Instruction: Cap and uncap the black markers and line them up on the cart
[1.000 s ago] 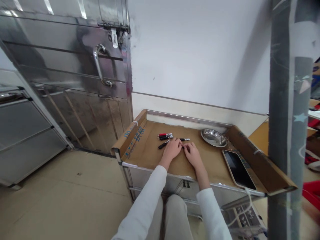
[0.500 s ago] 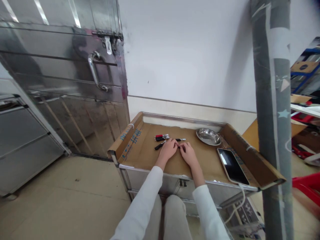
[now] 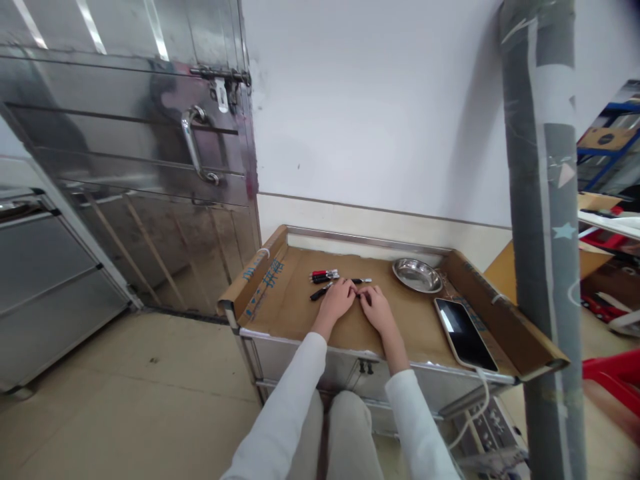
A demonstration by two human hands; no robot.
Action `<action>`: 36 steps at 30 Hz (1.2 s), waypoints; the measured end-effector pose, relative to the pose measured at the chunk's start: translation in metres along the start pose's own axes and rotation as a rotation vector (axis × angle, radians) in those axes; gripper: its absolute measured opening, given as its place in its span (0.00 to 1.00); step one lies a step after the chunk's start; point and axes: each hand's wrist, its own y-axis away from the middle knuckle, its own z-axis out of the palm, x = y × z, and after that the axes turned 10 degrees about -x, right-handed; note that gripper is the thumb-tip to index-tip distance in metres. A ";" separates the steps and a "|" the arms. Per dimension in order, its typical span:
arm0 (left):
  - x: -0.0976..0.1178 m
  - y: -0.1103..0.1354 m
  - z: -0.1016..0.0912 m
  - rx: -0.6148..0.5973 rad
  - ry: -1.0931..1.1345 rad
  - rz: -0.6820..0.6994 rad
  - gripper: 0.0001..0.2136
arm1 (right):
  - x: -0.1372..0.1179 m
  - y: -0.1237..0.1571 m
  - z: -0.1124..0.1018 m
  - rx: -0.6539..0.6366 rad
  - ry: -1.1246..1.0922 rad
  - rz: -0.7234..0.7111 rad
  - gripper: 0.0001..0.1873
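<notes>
My left hand (image 3: pixel 341 297) and my right hand (image 3: pixel 375 303) meet over the cardboard-covered top of a cart (image 3: pixel 280 313). Their fingers are bent and closed around a small dark piece (image 3: pixel 357 295) between the fingertips, mostly hidden, its kind unclear. Just beyond the fingers lies a black item with a silvery end (image 3: pixel 361 281). Left of my left hand is another black piece (image 3: pixel 320 293), partly covered by that hand. Farther back sits a small bundle of red and black pieces with metal ends (image 3: pixel 324 275).
A round metal dish (image 3: pixel 417 275) stands at the back right of the cart. In front of it lies a phone (image 3: pixel 465 333) with a white cable (image 3: pixel 483 397) hanging over the edge. Folded cardboard sides rise left and right. A wrapped grey pipe (image 3: pixel 543 233) stands at the right.
The camera view has shifted very slightly. Both hands stay in the same place on the cart, with only slight finger movement.
</notes>
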 end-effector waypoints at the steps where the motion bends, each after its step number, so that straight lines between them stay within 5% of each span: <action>1: 0.000 0.000 0.000 0.000 0.002 -0.001 0.10 | 0.000 0.000 0.000 0.002 0.001 -0.001 0.11; 36: -0.001 -0.004 -0.002 -0.021 -0.012 0.013 0.11 | -0.011 0.001 -0.004 -0.021 0.030 0.048 0.10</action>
